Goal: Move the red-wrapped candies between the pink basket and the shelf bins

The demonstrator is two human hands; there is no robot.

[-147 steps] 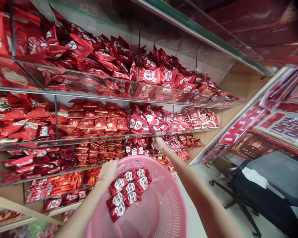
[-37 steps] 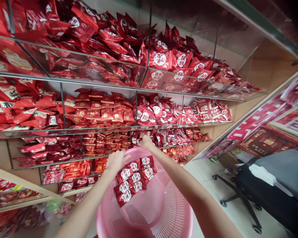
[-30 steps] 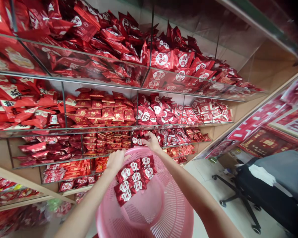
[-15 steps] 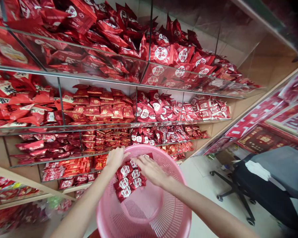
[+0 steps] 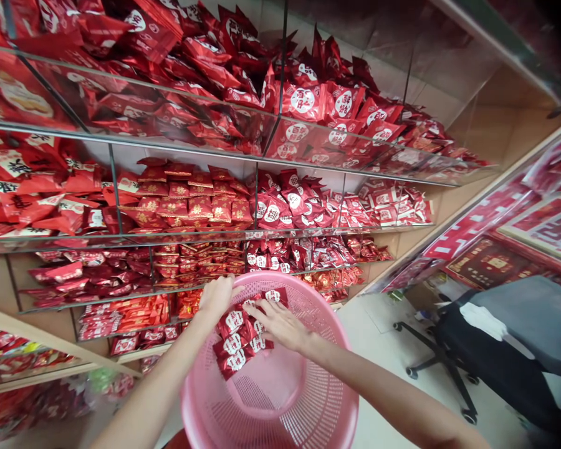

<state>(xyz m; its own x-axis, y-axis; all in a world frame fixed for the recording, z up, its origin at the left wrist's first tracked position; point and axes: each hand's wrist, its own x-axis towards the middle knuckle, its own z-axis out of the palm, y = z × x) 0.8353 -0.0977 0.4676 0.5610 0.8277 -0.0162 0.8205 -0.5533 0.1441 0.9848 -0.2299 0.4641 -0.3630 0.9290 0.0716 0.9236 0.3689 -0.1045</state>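
A round pink perforated basket [image 5: 303,399] is held up in front of glass shelves. My left hand [image 5: 217,297] grips its far rim, fingers curled over the edge. Several small red packets with white round labels [image 5: 236,340] lie against the basket's inner wall just below that hand. My right hand [image 5: 280,323] rests on these packets inside the basket, fingers stretched out and pressing on them. Whether it pinches one packet is hidden.
Glass shelves [image 5: 262,234] with dividers hold piles of red packets [image 5: 280,209] at every level, close beyond the basket. A black office chair [image 5: 490,349] stands on the pale floor at right. Red printed sheets [image 5: 533,224] lean along the right wall.
My right hand came back from the shelf compartment behind the basket and went down into the basket onto the packets. The left hand has kept its grip on the rim.
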